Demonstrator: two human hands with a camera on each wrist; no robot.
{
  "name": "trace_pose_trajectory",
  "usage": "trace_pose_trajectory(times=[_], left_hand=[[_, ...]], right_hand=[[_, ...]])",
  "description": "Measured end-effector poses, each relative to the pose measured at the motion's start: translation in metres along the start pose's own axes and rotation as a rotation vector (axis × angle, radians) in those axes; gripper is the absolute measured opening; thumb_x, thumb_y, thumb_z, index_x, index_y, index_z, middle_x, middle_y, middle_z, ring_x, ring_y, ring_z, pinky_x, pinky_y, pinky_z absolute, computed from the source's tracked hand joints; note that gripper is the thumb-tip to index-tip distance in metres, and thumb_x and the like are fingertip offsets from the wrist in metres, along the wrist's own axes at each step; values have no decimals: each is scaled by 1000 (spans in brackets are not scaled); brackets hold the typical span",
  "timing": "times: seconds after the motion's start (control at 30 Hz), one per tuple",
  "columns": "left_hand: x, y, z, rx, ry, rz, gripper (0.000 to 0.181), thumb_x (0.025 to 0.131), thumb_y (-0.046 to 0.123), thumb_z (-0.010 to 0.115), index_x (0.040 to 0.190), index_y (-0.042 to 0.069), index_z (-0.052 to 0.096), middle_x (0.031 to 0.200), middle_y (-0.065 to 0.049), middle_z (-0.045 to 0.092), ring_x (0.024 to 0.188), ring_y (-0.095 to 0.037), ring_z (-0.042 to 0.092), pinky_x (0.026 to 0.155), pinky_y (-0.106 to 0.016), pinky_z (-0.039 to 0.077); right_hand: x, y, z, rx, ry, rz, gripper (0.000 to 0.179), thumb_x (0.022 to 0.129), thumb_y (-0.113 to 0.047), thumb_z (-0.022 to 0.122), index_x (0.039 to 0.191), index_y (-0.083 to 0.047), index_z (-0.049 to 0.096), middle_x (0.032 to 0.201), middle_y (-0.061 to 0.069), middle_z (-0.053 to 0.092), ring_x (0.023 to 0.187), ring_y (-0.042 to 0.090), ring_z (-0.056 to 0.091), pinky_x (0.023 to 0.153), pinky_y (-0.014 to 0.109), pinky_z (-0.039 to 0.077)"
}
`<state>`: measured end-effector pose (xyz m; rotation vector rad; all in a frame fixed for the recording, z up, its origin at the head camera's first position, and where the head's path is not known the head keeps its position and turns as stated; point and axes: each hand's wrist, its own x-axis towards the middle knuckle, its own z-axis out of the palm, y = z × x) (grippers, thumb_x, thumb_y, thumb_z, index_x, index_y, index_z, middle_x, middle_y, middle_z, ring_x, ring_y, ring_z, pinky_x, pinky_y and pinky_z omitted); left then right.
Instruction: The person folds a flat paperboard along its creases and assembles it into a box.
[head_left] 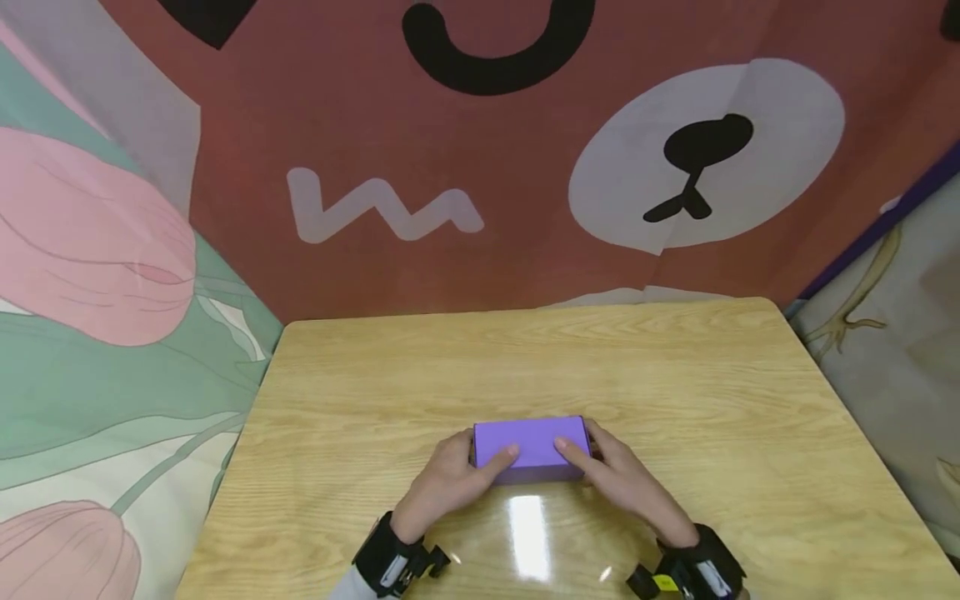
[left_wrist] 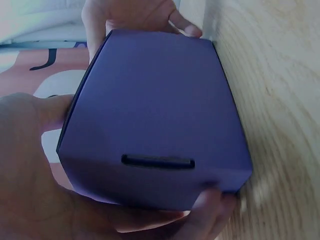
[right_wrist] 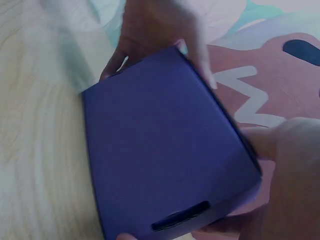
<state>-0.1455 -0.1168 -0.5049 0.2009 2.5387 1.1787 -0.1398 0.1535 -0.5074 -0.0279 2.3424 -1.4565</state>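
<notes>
A purple cardboard box (head_left: 534, 442) is held between both hands over the near middle of the table. My left hand (head_left: 453, 477) grips its left end, with the thumb lying on the top face. At the opposite end my right hand (head_left: 621, 473) grips the box, its thumb also on top. In the left wrist view the side of the box (left_wrist: 155, 110) facing me has a narrow slot near one edge, and fingers press its end. The right wrist view shows a similar slot on the box (right_wrist: 160, 140). Whether its underside touches the table cannot be told.
The wooden table (head_left: 450, 367) reflects a bright light patch in front of the box. Behind it hangs a brown cloth (head_left: 525, 275) with a cartoon bear face. A flower-print cloth (head_left: 90, 400) hangs at the left. Both wrists wear black camera straps.
</notes>
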Motion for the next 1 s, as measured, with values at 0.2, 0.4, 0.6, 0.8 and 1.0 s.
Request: trace_pose_trajectory(times=[0.2, 0.4, 0.6, 0.8, 1.0], left_hand=[[2, 1, 0, -1, 54, -45, 102, 89, 74, 71, 156, 1, 47, 137, -27, 66, 122, -39, 67, 97, -56, 59], [5, -4, 2, -28, 124, 54, 103, 81, 65, 84, 159, 10, 44, 144, -19, 62, 126, -37, 61, 98, -54, 56], [11, -10, 3, -52, 172, 120, 111, 73, 55, 95, 159, 12, 38, 148, -12, 53, 124, -30, 59, 100, -49, 56], [15, -16, 9, -24, 197, 192, 119, 61, 39, 105, 154, 10, 36, 152, -11, 44, 131, -30, 56, 112, -49, 52], [18, -17, 21, 45, 207, 214, 122, 55, 28, 109, 151, 10, 36, 157, -13, 35, 142, -35, 50, 121, -49, 45]], right_hand=[[6, -2, 0, -23, 11, -60, 64, 103, -45, 70, 154, -14, 49, 137, 24, 65, 119, 35, 68, 89, 44, 61], [12, 4, 4, -16, 45, -190, 66, 94, -36, 84, 147, -14, 50, 139, 26, 59, 112, 31, 68, 81, 33, 61], [19, 10, 3, -41, 110, -307, 73, 83, -32, 94, 142, -16, 52, 141, 22, 57, 112, 32, 67, 84, 33, 59], [24, 27, 9, -81, 140, -411, 78, 75, -29, 100, 135, -12, 54, 162, 22, 42, 117, 33, 66, 96, 36, 58], [27, 38, 15, -162, 195, -418, 92, 61, -20, 107, 136, -12, 53, 160, 17, 41, 118, 32, 65, 97, 38, 60]])
